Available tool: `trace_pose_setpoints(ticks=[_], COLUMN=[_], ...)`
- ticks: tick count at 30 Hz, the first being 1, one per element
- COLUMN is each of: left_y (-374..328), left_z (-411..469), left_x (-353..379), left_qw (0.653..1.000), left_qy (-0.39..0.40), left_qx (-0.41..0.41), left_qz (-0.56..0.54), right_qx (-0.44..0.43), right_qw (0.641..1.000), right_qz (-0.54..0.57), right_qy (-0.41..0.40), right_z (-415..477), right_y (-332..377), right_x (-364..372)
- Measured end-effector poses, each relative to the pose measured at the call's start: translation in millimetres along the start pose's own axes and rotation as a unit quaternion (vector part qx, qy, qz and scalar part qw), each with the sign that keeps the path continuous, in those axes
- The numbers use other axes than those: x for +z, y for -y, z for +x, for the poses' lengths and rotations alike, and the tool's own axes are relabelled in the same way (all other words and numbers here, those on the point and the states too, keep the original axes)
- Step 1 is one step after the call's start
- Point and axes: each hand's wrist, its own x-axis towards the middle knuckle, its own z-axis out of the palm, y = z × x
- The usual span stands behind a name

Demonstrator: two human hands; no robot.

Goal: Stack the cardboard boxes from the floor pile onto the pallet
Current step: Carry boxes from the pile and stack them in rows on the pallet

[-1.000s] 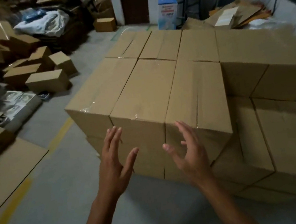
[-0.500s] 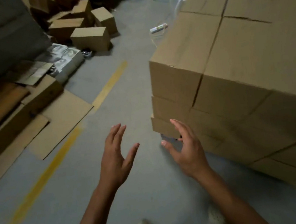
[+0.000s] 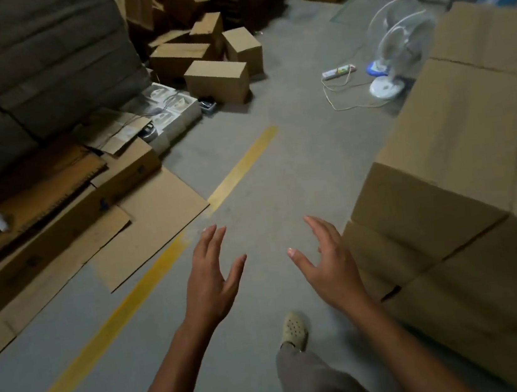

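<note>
Stacked brown cardboard boxes [image 3: 461,149] fill the right side in several layers; the pallet under them is hidden. A loose pile of cardboard boxes [image 3: 217,81] lies on the grey floor at the far upper middle. My left hand [image 3: 210,279] and my right hand [image 3: 328,262] are held out over bare floor, palms facing each other, fingers spread and empty. The right hand is just left of the stack's near corner, not touching it.
Flattened cardboard sheets [image 3: 142,224] and long boxes lie at left beside a yellow floor line [image 3: 240,168]. A white floor fan [image 3: 395,46] with cord and a power strip [image 3: 338,72] sit beside the stack. My foot [image 3: 294,327] is on the floor below my hands.
The view has swung left, away from the stack and toward the floor pile. The stack slid to the right edge. Both hands stay open and empty in front of me.
</note>
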Motion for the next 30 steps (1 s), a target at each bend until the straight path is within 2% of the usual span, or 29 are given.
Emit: trace_pose_setpoints(ticks=[14, 23, 30], left_y=[95, 181, 220], left_z=[308, 561, 764], left_x=[39, 73, 70], left_qw=[0.998, 0.999, 1.000], left_qy=[0.003, -0.029, -0.014], left_qx=[-0.058, -0.032, -0.025], left_qz=[0.040, 0.015, -0.004], right_qx=[0.015, 0.010, 0.030], right_qw=[0.991, 0.995, 0.996], right_qz=[-0.116, -0.095, -0.079], right_qy=[0.069, 0.030, -0.012], right_z=[342, 586, 781], right_y=[-27, -24, 13], right_x=[71, 131, 147])
